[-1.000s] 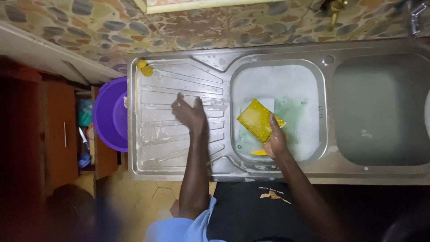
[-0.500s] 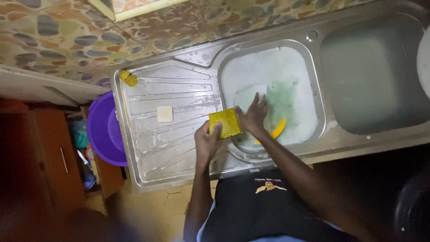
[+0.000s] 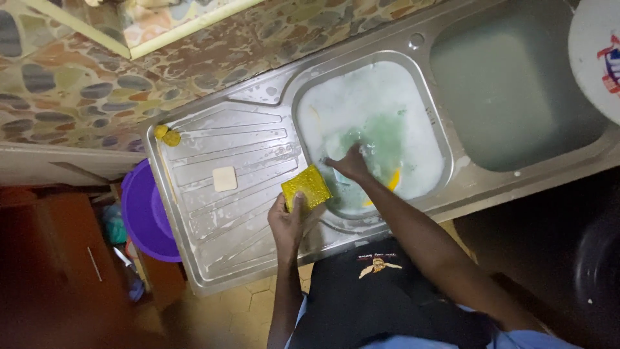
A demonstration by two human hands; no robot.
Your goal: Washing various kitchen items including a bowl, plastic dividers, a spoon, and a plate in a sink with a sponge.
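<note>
Since half a second ago the yellow sponge (image 3: 306,188) has passed fully into the left hand (image 3: 288,223), and the right hand (image 3: 352,165) has dropped into the suds; the view also swung, so the sink unit sits more slanted.

Left to right: purple plastic basin (image 3: 145,216) tucked under the left edge of the steel sink unit (image 3: 213,258). Small yellow scrap (image 3: 167,135) at the far left corner of the ribbed drainboard (image 3: 242,158). Pale square soap bar (image 3: 225,178) lies mid-drainboard, apart from both hands. Left hand closed on the sponge's near edge, sponge resting over the drainboard's right edge beside the basin rim. Right hand in the soapy middle basin (image 3: 371,106), fingers curled narrow on something green under the foam; cannot tell what, or if gripped. Yellow item (image 3: 392,179) pokes out just right of that wrist. Still-water right basin (image 3: 516,97) next, white round lid or plate (image 3: 597,55) at the far right corner.

Handling, my judgement: sponge is light, soft, squashy, soaked and soapy, so slippery; pinch across the short edges, thumb on top. Soap bar would slide on wet steel.
</note>
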